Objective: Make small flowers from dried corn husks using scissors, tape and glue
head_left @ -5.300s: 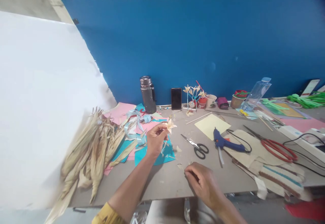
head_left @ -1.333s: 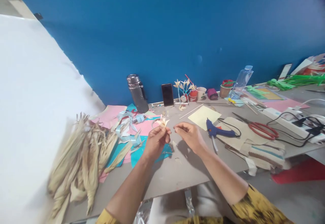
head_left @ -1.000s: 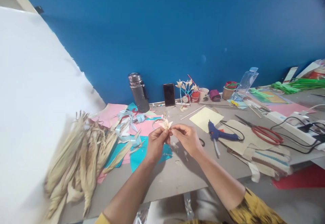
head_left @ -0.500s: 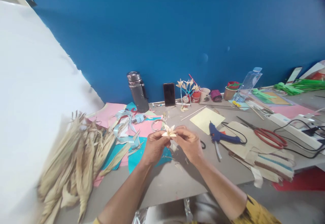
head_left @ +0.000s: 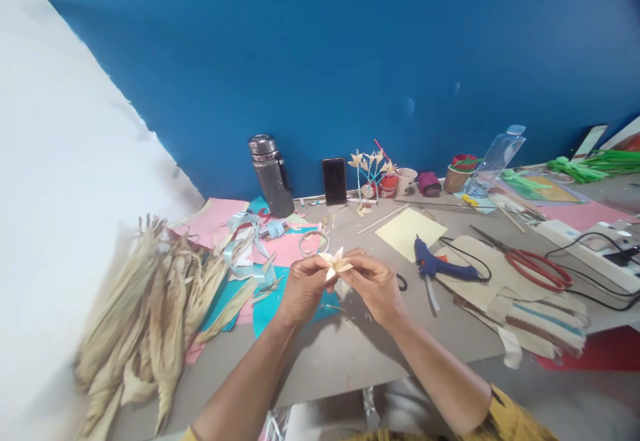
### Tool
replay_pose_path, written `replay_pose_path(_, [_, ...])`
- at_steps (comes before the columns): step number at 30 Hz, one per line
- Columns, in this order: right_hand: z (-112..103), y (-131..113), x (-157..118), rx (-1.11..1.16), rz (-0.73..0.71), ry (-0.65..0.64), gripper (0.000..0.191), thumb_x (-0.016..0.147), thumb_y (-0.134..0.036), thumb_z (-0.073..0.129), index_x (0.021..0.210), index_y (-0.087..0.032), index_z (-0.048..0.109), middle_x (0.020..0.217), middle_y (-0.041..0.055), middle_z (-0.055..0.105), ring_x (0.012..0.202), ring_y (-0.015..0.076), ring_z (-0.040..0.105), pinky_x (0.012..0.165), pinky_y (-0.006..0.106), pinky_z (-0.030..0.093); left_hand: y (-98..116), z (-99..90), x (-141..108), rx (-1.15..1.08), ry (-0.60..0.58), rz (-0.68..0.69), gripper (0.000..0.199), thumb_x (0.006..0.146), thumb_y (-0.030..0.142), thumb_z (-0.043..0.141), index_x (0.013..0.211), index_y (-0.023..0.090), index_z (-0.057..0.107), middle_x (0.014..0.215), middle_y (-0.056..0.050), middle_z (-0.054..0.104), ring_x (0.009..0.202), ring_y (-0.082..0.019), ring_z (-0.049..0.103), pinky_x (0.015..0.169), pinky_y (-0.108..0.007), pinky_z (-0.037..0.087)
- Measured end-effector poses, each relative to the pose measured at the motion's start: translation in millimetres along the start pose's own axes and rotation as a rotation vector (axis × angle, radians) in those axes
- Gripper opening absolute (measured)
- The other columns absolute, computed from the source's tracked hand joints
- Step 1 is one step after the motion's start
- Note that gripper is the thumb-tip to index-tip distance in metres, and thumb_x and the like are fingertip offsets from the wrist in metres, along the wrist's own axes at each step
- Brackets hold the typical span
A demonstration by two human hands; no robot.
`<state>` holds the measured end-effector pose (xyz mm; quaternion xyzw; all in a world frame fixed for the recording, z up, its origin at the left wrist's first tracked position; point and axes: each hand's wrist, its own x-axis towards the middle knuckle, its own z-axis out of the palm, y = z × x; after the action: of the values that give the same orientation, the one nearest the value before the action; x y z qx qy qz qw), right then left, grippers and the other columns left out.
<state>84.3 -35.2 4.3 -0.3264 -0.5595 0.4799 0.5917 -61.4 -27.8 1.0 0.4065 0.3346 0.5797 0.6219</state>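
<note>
Between my two hands is a small cream flower [head_left: 337, 264] with pointed petals, held up above the table. My left hand [head_left: 306, 289] pinches it from the left, thumb and fingertips on a petal. From the other side my right hand [head_left: 374, 286] grips it the same way, its fingers bent. The flower's underside and any stem are hidden by the fingers. Behind it, similar husk flowers [head_left: 370, 164] on blue stems stand by the wall. Blue paper [head_left: 270, 311] and a roll of tape [head_left: 314, 242] lie just beyond my left hand.
Dried corn husks [head_left: 165, 314] heap up at the left. A flask [head_left: 273, 178] and a phone [head_left: 334, 181] stand along the blue wall. To the right are a blue glue gun [head_left: 443, 264], red-handled scissors [head_left: 537, 268], a power strip [head_left: 585, 254] with cords, and a plastic bottle [head_left: 497, 161].
The flower has tilted, so its open face and petals show more towards me. Both hands keep their pinch on it. The camera view has shifted slightly.
</note>
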Motion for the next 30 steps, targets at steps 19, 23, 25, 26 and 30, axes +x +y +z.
replay_pose_path(19, [-4.2, 0.2, -1.9, -0.209, 0.161, -0.049, 0.019, 0.082, -0.032, 0.064, 0.085, -0.017, 0.076, 0.068, 0.0016, 0.065, 0.060, 0.0127, 0.052, 0.053, 0.023, 0.040, 3.8, -3.8, 4.8, -0.131, 0.095, -0.012, 0.022, 0.062, 0.027, 0.084, 0.061, 0.015, 0.065, 0.067, 0.001, 0.064, 0.045, -0.004, 0.040, 0.057, -0.027, 0.038])
replay_pose_path(23, [-4.4, 1.6, -1.6, -0.226, 0.159, -0.047, 0.021, 0.082, -0.032, 0.063, 0.086, -0.017, 0.076, 0.065, 0.0013, 0.064, 0.059, 0.0129, 0.052, 0.052, 0.023, 0.039, 2.0, -3.7, 6.4, -0.145, 0.078, -0.023, 0.020, 0.067, 0.028, 0.082, 0.067, 0.015, 0.067, 0.069, 0.001, 0.063, 0.044, -0.003, 0.039, 0.055, -0.026, 0.037])
replay_pose_path(25, [-4.7, 2.2, -1.2, -0.222, 0.164, -0.039, 0.021, 0.081, -0.032, 0.063, 0.085, -0.016, 0.076, 0.064, 0.0007, 0.064, 0.057, 0.0121, 0.051, 0.053, 0.023, 0.040, 1.3, -2.8, 5.9, -0.133, 0.068, -0.019, 0.021, 0.068, 0.030, 0.082, 0.070, 0.015, 0.067, 0.070, 0.001, 0.063, 0.045, -0.003, 0.040, 0.056, -0.026, 0.037])
replay_pose_path(26, [-4.7, 2.4, -1.0, -0.219, 0.167, -0.036, 0.021, 0.081, -0.032, 0.063, 0.085, -0.016, 0.076, 0.064, 0.0006, 0.064, 0.056, 0.0117, 0.051, 0.053, 0.023, 0.040, 1.0, -2.3, 5.6, -0.124, 0.065, -0.015, 0.022, 0.069, 0.030, 0.082, 0.070, 0.015, 0.067, 0.070, 0.001, 0.063, 0.045, -0.004, 0.040, 0.056, -0.026, 0.037])
replay_pose_path(30, [-4.8, 3.2, -0.3, -0.218, 0.176, -0.028, 0.021, 0.080, -0.031, 0.063, 0.085, -0.015, 0.076, 0.063, 0.0006, 0.064, 0.055, 0.0112, 0.049, 0.053, 0.024, 0.039, -0.2, -0.9, 5.1, -0.068, 0.064, 0.005, 0.025, 0.070, 0.034, 0.081, 0.071, 0.014, 0.066, 0.072, 0.000, 0.062, 0.048, -0.005, 0.042, 0.057, -0.026, 0.037])
